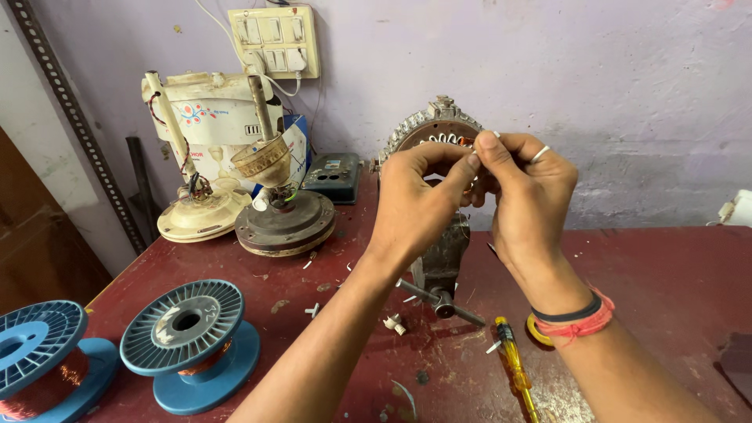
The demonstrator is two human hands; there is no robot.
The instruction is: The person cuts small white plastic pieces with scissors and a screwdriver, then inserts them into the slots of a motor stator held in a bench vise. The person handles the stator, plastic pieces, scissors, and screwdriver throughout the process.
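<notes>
Keep the left hand (411,204) and right hand (526,196) pinching the wire (467,142) steadily against the vise-held stator (433,131).

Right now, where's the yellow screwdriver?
Head view, lower centre-right: the yellow screwdriver lies on the red table, just below the vise handle, left of the right hand wrist.

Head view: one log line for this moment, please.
left hand: pinching at stator | right hand: same spot | stator: upright in vise | screwdriver: on table
</notes>
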